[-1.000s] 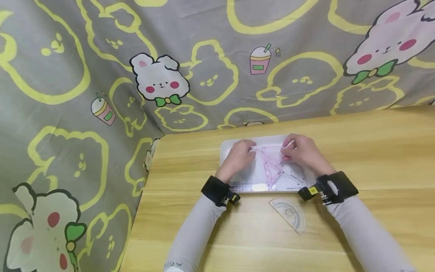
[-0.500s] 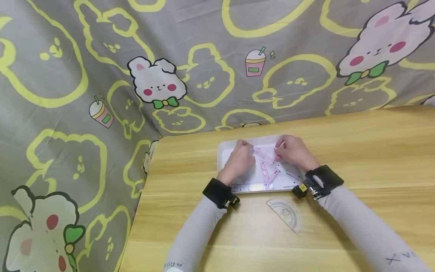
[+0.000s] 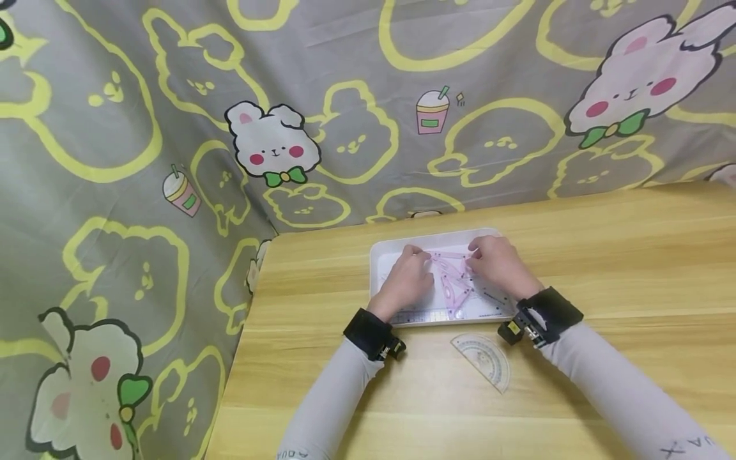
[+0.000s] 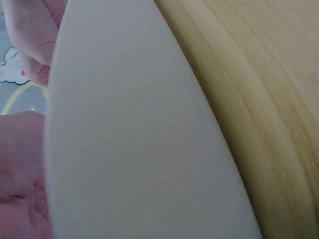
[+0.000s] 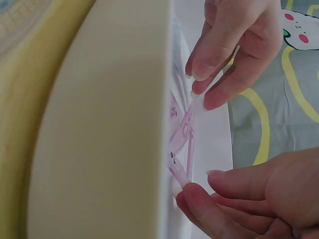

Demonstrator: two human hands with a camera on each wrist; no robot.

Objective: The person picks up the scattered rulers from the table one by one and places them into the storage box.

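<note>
A shallow white tray [image 3: 376,268] holds pink translucent set squares [image 3: 451,268] and a clear ruler [image 3: 422,316]. My left hand [image 3: 407,278] reaches over the tray's left part, fingertips right at one end of the farther set square. In the right wrist view, the left hand's bent fingers [image 5: 219,94] show a gap between thumb and fingers. My right hand [image 3: 499,263] is at that set square's other end. One right fingertip meets a pink corner [image 5: 180,175], with the thumb apart from it. In the left wrist view, the tray's outer wall [image 4: 134,119] hides most of the work.
A clear protractor [image 3: 485,361] lies on the wooden table [image 3: 322,275] in front of the tray, between the forearms. A patterned grey curtain [image 3: 356,140] hangs behind the table and along its left side. Black straps with cameras [image 3: 370,332] sit on both wrists.
The farther set square has come down flat among the others in the tray. My right hand has shifted left, its thumb now apart from the piece. The left hand has barely moved.
</note>
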